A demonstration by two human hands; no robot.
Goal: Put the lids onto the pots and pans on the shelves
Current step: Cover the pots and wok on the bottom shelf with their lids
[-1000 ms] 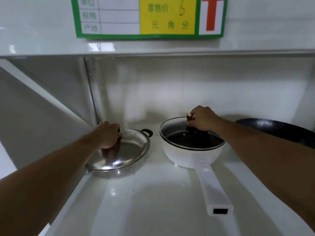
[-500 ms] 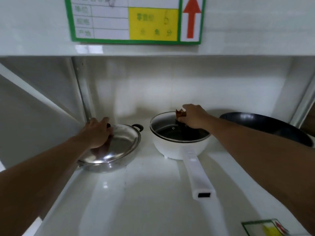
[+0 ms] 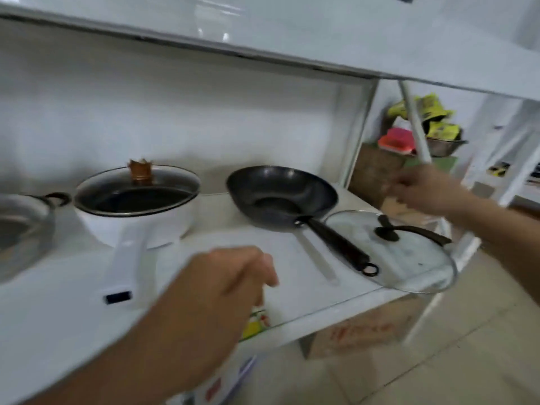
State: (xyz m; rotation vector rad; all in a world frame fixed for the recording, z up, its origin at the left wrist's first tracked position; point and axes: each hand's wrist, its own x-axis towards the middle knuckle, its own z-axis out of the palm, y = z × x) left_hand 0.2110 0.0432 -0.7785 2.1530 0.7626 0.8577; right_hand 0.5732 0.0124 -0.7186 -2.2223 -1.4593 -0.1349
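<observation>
A white saucepan (image 3: pixel 140 226) stands on the white shelf (image 3: pixel 292 293) with its glass lid (image 3: pixel 137 185) on, copper knob up. At the far left edge sits a steel pan (image 3: pixel 20 226) under a steel lid. A black wok (image 3: pixel 280 197) stands uncovered to the right, its handle pointing toward me. Beside it a glass lid (image 3: pixel 409 258) with a black knob lies at the shelf's right corner, overhanging the edge. My left hand (image 3: pixel 225 285) hovers blurred over the shelf front, holding nothing. My right hand (image 3: pixel 423 188) is in the air above and beyond that lid, fingers loosely curled and blurred.
The upper shelf (image 3: pixel 263 33) hangs low overhead. A white upright post (image 3: pixel 415 124) stands at the right. Behind it are a steel bowl (image 3: pixel 444 144), yellow packets and a red box. A cardboard box (image 3: pixel 362 331) sits below the shelf on the tiled floor.
Both hands have let go of the lids on the steel pan and white saucepan. The view has swung right; the wok and a loose glass lid have come into sight.
</observation>
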